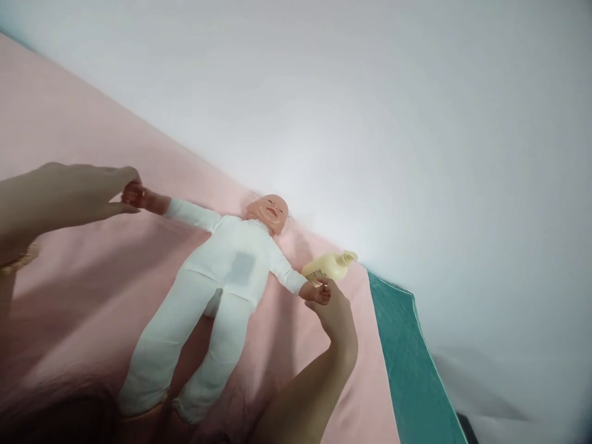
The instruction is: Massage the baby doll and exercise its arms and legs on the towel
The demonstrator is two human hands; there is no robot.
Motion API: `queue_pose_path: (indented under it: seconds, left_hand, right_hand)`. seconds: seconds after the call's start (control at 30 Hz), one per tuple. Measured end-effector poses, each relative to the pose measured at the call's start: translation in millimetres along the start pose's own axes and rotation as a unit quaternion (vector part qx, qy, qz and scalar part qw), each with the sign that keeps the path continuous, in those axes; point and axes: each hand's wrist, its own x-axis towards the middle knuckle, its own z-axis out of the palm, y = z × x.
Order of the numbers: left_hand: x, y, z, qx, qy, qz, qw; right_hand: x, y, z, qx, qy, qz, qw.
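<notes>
A baby doll in a white long-sleeved outfit lies on its back on a pink sheet, its arms stretched out to both sides. A greyish rectangle shows on the outfit's front. My left hand pinches the doll's hand at the left, with the thumb below and the fingers above. At the other side, my right hand grips the doll's other hand between thumb and fingers. Just beyond my right hand a yellow pump bottle lies on its side on the sheet.
A pale wall rises directly behind the doll's head and the bottle. To the right, a green quilted surface shows past the sheet's edge. Dark, blurred hair covers part of the lower left.
</notes>
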Motion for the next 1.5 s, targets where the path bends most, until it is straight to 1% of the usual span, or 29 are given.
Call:
queue_pose_path:
  seconds: [0.03, 0.07, 0.1, 0.17, 0.2, 0.23, 0.27, 0.33, 0.37, 0.43, 0.47, 0.57, 0.67, 0.77, 0.9, 1.03, 1.13, 1.2, 1.23, 1.3, 1.37, 1.43, 1.5]
  left_hand:
    - [0, 9, -10.2, 0.031, -0.002, 0.001, 1.000]
    - [0, 21, -20.5, 0.048, 0.002, 0.021, 0.999]
    - [0, 34, -30.1, 0.049, 0.022, 0.048, 0.997]
    - [-3, 64, -43.5, 0.011, 0.063, 0.128, 0.990]
    - [-5, 79, -46.0, -0.020, 0.087, 0.172, 0.981]
    - [-8, 94, -45.3, -0.051, 0.110, 0.214, 0.969]
    - [-10, 107, -41.6, -0.078, 0.116, 0.265, 0.954]
    - [-14, 129, -27.0, -0.111, 0.115, 0.349, 0.923]
    - [-15, 137, -17.9, -0.122, 0.104, 0.381, 0.910]
    - [-16, 146, -0.2, -0.141, 0.095, 0.399, 0.901]
    - [-17, 148, 6.9, -0.148, 0.090, 0.393, 0.903]
    - [-16, 148, 18.6, -0.159, 0.061, 0.375, 0.911]
    - [-15, 145, 20.5, -0.165, 0.032, 0.357, 0.919]
    - [-14, 143, 21.2, -0.182, 0.009, 0.317, 0.931]
    - [-12, 142, 23.6, -0.197, -0.046, 0.306, 0.930]
    - [-12, 146, 19.0, -0.178, -0.049, 0.271, 0.945]
    - [-13, 143, 4.2, -0.190, -0.054, 0.251, 0.948]
    - [-12, 135, -10.4, -0.204, -0.054, 0.237, 0.948]
    - [-12, 129, -18.0, -0.209, -0.042, 0.226, 0.950]
    - [-12, 114, -31.6, -0.200, 0.007, 0.193, 0.961]
    - [-11, 98, -39.9, -0.152, 0.051, 0.132, 0.978]
    - [-8, 77, -39.8, -0.081, 0.060, 0.050, 0.994]
    - [-5, 51, -29.8, -0.031, 0.044, -0.013, 0.998]
  right_hand:
    - [-3, -4, -2, 0.011, 0.015, -0.013, 1.000]
    - [-6, -8, -2, 0.022, 0.026, -0.026, 0.999]
    - [-9, -13, -1, 0.032, 0.034, -0.039, 0.998]
    - [-13, -26, 6, 0.053, 0.034, -0.077, 0.995]
    - [-14, -33, 12, 0.062, 0.026, -0.104, 0.992]
    - [-15, -40, 19, 0.071, 0.013, -0.137, 0.988]
    - [-16, -47, 26, 0.075, -0.003, -0.173, 0.982]
    - [-16, -58, 40, 0.063, -0.029, -0.233, 0.970]
    - [-15, -61, 46, 0.048, -0.038, -0.254, 0.965]
    - [-13, -65, 56, 0.014, -0.050, -0.279, 0.959]
    - [-12, -66, 61, -0.003, -0.053, -0.287, 0.956]
    - [-9, -67, 70, -0.057, -0.060, -0.313, 0.946]
    - [-11, -70, 78, -0.116, -0.048, -0.335, 0.934]
    - [-16, -73, 84, -0.157, -0.023, -0.350, 0.923]
    - [-20, -75, 90, -0.203, -0.006, -0.352, 0.914]
    - [-18, -75, 87, -0.178, -0.023, -0.343, 0.922]
    - [-17, -73, 73, -0.117, -0.034, -0.327, 0.937]
    - [-19, -67, 58, -0.075, -0.021, -0.292, 0.953]
    - [-19, -62, 49, -0.058, -0.006, -0.267, 0.962]
    - [-20, -49, 32, -0.034, 0.033, -0.212, 0.976]
    - [-18, -32, 19, -0.018, 0.063, -0.168, 0.984]
    - [-14, -18, 11, -0.010, 0.064, -0.147, 0.987]
    - [-9, -10, 8, -0.006, 0.055, -0.146, 0.988]
